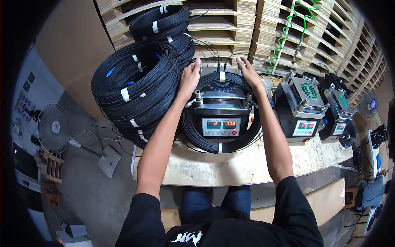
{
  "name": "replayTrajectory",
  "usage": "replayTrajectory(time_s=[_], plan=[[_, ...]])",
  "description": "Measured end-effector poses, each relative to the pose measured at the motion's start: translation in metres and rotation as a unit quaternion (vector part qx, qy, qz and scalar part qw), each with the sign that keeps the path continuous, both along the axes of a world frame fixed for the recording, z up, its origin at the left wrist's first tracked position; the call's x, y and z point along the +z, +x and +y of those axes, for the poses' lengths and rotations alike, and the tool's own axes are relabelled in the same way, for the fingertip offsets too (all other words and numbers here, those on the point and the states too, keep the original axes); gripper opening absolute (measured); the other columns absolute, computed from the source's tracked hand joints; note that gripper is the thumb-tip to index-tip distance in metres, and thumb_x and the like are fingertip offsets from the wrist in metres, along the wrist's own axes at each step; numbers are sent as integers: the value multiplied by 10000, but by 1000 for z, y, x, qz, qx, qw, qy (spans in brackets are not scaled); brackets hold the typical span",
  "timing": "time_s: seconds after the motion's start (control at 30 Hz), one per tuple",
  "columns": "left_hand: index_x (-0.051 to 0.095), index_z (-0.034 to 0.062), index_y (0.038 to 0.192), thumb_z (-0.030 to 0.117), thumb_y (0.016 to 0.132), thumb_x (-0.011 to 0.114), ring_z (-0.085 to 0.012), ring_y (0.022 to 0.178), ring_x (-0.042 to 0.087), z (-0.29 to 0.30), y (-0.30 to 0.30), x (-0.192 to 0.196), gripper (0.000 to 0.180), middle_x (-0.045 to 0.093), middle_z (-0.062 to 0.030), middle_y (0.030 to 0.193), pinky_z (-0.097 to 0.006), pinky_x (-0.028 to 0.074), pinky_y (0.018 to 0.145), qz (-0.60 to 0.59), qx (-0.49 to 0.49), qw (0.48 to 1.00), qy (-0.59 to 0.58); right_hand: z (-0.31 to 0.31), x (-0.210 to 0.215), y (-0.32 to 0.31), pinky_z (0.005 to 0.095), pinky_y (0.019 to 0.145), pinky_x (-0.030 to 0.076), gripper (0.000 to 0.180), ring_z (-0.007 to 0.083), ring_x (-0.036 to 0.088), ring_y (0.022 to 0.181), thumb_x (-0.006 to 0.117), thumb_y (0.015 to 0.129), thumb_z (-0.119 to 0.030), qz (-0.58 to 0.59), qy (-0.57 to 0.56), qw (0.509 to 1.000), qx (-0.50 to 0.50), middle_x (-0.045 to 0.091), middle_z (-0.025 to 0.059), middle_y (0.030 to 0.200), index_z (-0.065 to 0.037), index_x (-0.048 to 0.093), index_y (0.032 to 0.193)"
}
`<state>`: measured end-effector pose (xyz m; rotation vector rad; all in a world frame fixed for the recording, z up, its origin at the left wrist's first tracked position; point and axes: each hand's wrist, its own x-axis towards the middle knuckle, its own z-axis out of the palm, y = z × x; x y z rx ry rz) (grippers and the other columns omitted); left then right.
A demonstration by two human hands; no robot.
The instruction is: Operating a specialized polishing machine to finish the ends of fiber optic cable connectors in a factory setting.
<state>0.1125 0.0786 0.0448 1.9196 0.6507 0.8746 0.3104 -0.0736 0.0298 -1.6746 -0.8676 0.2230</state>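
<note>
In front of me on the bench stands a black fibre polishing machine (198,127) with red digits lit on its panel. A black cable coil (220,147) lies around it, a white band at front and back. Blue-tipped plugs (219,71) stand up behind its top plate. My left hand (190,79) is closed at the machine's far left corner, my right hand (248,75) at its far right corner. Whatever the fingers grip there is hidden by the hands. Two metal clamp posts (198,99) show at the near corners, below my wrists.
Tall stacks of black cable coils (133,96) stand left of the machine. Two similar machines (302,107) with green-ringed top plates are on the right. Wooden pallets (222,31) rise behind; green coiled air hoses (284,39) hang there. A fan (51,127) stands at the left.
</note>
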Motion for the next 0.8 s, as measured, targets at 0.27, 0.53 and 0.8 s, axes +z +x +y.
replayTrajectory(time_s=[0.27,0.53,0.8], plan=[[552,54,1403,575,1050,345,-242,1241,566,11,0,-2,663,687,-188,1204,-329,357,1085,-9,-145,989,-4,-12,-9,3,425,1042,433,732,419,580,1225,469,966,-649,-39,6,985,-170,641,280,1239,-58,543,1392],[574,9,1356,617,1018,399,-196,1062,590,22,9,-14,717,646,-148,1145,-335,428,985,1,-53,998,-36,-14,-8,4,428,1050,426,751,415,558,1257,377,977,-690,-80,-41,985,-148,627,269,1274,-75,582,1357],[577,-17,1337,561,1008,456,-311,1247,568,18,24,1,677,634,-212,1295,-372,405,1057,30,-25,993,-111,-13,-10,8,403,1019,447,681,395,593,1218,505,964,-632,-14,-7,995,-98,650,260,1233,-50,615,1300]])
